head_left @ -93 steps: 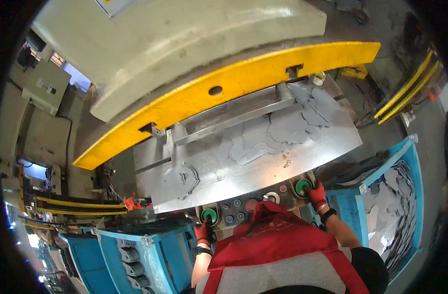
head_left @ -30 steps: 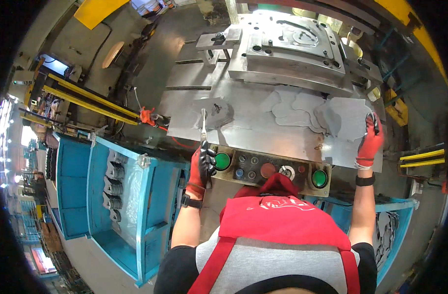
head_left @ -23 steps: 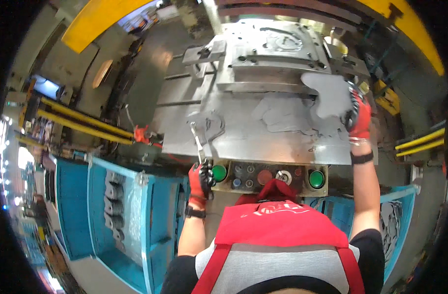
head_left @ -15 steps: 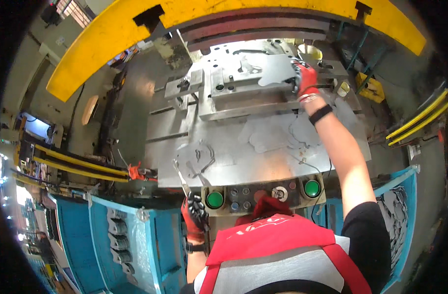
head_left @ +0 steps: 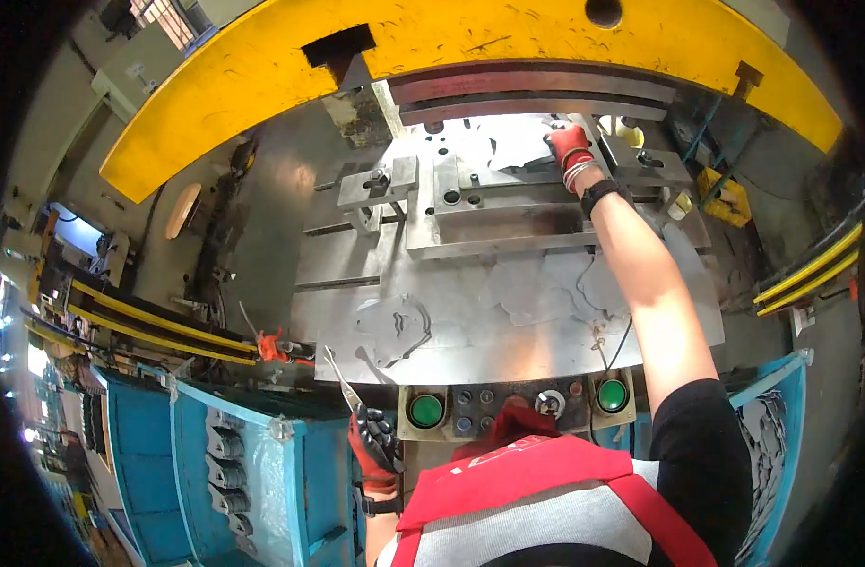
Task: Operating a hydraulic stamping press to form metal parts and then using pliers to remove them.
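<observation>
My right hand [head_left: 570, 144], in a red and black glove, reaches far over the die of a press. Its fingers are closed at the right edge of a flat, thin metal sheet [head_left: 519, 146], which lies over the die's upper face. Bright glare hides part of the sheet's outline. Below it stands the thick steel die block [head_left: 508, 227]. Near the control panel's left end, my left hand [head_left: 376, 442], gloved alike, is closed round a long, slim metal pair of tongs [head_left: 345, 383]. The tongs point up and left, over the press table's front edge.
A yellow press beam [head_left: 508, 42] arches above the die. Thin cut metal sheets [head_left: 536, 288] lie on the steel table. Two green buttons [head_left: 426, 410] sit on the control panel [head_left: 489, 402]. Blue racks [head_left: 310, 472] with stacked metal parts flank me; a yellow crate [head_left: 724, 197] stands at right.
My right hand has moved the sheet slightly farther in over the die. The left hand still grips the tongs near the panel. The whole view has shifted a little.
</observation>
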`<action>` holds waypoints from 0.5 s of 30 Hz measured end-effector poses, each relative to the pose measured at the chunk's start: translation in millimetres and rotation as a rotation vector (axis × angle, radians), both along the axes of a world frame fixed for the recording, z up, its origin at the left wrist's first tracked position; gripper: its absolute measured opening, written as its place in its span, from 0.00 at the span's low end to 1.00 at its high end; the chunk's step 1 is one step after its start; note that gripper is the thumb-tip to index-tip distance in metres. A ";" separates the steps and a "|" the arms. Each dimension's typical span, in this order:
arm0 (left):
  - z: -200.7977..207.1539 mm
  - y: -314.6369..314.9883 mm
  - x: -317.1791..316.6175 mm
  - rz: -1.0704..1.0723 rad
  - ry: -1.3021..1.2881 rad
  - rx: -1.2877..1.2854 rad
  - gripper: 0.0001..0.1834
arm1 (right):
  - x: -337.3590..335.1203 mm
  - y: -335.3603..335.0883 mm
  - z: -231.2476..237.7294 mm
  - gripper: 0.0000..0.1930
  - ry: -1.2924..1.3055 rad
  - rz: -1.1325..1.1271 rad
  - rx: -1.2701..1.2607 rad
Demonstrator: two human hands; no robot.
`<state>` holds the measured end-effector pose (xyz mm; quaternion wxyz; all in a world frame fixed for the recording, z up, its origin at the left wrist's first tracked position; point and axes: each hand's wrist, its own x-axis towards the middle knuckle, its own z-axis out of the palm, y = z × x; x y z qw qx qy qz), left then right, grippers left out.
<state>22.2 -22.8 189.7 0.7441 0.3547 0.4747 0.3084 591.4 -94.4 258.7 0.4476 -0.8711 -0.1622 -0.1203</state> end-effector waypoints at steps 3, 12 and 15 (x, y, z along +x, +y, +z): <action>-9.1 6.9 7.7 0.005 -0.079 -0.018 0.17 | -19.2 -16.2 21.6 0.18 -0.254 -0.074 -0.211; -144.6 39.5 -49.7 0.194 0.458 0.348 0.28 | -221.9 -220.0 -24.3 0.16 -0.088 -0.044 0.241; -98.9 17.2 -19.8 0.132 0.520 0.301 0.29 | -262.4 -320.5 -105.2 0.13 -0.046 -0.437 0.178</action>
